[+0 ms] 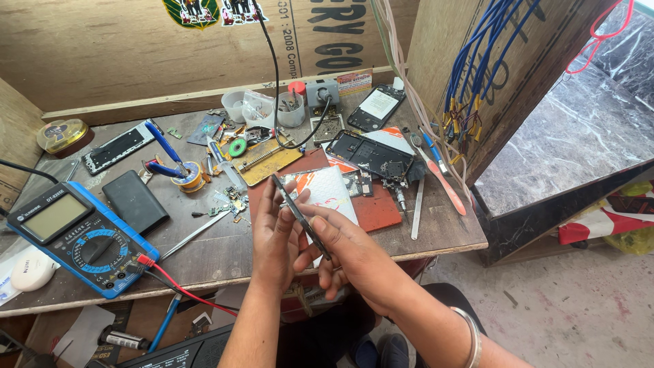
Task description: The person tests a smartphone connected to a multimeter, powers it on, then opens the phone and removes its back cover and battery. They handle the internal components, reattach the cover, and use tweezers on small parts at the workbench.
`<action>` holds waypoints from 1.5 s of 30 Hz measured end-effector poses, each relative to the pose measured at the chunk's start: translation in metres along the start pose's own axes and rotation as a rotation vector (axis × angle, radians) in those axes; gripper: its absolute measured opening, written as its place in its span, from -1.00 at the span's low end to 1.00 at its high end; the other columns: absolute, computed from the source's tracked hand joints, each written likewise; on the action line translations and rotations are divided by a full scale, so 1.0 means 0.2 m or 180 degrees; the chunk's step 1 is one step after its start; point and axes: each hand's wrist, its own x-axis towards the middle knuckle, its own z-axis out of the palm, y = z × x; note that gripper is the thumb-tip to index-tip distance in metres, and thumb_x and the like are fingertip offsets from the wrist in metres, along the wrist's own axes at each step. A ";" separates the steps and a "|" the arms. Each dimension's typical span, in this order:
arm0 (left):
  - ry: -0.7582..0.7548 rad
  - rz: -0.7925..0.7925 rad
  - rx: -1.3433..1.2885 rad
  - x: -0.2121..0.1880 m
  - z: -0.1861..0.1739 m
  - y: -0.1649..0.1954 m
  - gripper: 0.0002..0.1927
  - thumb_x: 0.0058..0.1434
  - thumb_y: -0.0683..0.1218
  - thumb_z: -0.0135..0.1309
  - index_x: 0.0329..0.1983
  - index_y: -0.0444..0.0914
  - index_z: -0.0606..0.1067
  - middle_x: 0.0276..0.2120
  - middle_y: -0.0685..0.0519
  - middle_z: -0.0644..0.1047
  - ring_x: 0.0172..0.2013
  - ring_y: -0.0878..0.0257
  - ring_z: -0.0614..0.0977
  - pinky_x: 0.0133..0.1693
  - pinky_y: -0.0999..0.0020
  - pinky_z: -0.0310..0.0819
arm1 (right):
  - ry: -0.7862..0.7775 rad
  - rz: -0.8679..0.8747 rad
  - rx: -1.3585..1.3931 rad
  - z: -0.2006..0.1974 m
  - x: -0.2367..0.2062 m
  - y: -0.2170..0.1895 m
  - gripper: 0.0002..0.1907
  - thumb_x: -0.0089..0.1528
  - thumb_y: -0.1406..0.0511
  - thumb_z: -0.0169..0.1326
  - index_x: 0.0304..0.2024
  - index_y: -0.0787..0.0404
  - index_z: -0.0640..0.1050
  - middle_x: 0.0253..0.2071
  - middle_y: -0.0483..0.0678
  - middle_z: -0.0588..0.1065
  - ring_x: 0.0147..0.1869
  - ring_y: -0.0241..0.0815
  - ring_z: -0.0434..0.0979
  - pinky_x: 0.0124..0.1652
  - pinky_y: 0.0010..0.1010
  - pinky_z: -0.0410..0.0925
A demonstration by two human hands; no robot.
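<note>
**Both hands on a thin phone panel, held edge-on over the tabletop**

The thing being worked is a thin phone panel (301, 217), dark, flat and rigid-looking, held tilted above the front edge of the tabletop (204, 262), so the camera mostly sees its narrow side. The left hand (276, 238) is closed around its upper part, fingers wrapped behind and thumb on the near face. The right hand (347, 249) is clamped on the lower end, thumb and fingers pinching the edge.

My take on doing this bit well: grip by the edges only, keep pressure even between both hands, and don't flex it. A piece this thin probably cracks if twisted. Keeping it low over the red mat (378, 211) seems smart too, in case it slips.

Stuff around it: the mat looks rubbery and matte, with an opened phone body (371, 155) on it, dark plastic with circuit boards exposed. A blue-cased multimeter (78, 238) sits toward the left front corner with a red lead plugged in. Next to it lies a black slab-shaped case (135, 201). Metal tweezers (417, 208) lie near the right edge, shiny and slim. Clear plastic cups (262, 108) of small parts stand along the back edge. The tabletop itself is worn, scuffed grey board.
</note>
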 end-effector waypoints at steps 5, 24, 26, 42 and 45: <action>-0.0113 0.0221 -0.0177 -0.02 -0.03 0.02 0.06 0.15 0.15 0.31 0.58 -0.12 -0.04 0.46 -0.03 0.17 0.41 0.01 0.31 0.31 0.08 0.35 | -0.0153 0.0044 0.0876 0.01 -0.02 0.03 -0.27 0.31 0.05 0.02 0.45 0.14 0.19 -0.08 0.02 0.52 -0.20 -0.27 0.57 -0.25 -0.41 0.51; -0.0138 -0.0111 -0.1139 -0.01 -0.05 0.06 -0.24 0.31 -0.14 0.10 0.53 -0.33 0.09 0.29 -0.16 0.34 0.24 0.03 0.45 0.25 0.04 0.39 | 0.0859 -0.1157 -0.0798 -0.09 -0.02 0.06 -0.26 0.14 0.41 0.22 0.35 0.22 0.28 0.11 0.07 0.52 0.15 -0.30 0.54 0.08 -0.42 0.42; -0.0141 -0.0126 -0.0652 0.00 -0.04 0.05 -0.24 0.30 -0.18 0.10 0.52 -0.32 0.09 0.30 -0.10 0.35 0.24 0.11 0.45 0.23 0.14 0.39 | 0.1296 -0.0992 -0.1371 -0.07 -0.04 0.04 -0.28 0.11 0.38 0.23 0.32 0.14 0.32 0.00 0.04 0.59 0.05 -0.33 0.60 0.00 -0.45 0.44; -0.0002 -0.0282 -0.0292 0.00 -0.06 0.02 -0.24 0.22 -0.13 0.21 0.42 -0.26 0.13 0.15 -0.05 0.44 0.09 0.15 0.55 0.03 0.15 0.58 | 0.1697 -0.1466 -0.1975 0.07 -0.07 0.00 -0.59 0.13 0.18 0.34 -0.07 0.21 0.55 -0.34 -0.08 0.69 -0.50 -0.43 0.49 -0.49 -0.55 0.33; 0.0017 -0.0325 -0.0274 0.00 -0.06 0.02 -0.24 0.23 -0.10 0.21 0.42 -0.24 0.12 0.15 -0.04 0.43 0.08 0.16 0.56 0.01 0.17 0.57 | 0.1713 -0.1498 -0.1969 0.08 -0.07 -0.01 -0.58 0.12 0.15 0.33 -0.07 0.20 0.56 -0.33 -0.09 0.67 -0.50 -0.44 0.46 -0.50 -0.56 0.30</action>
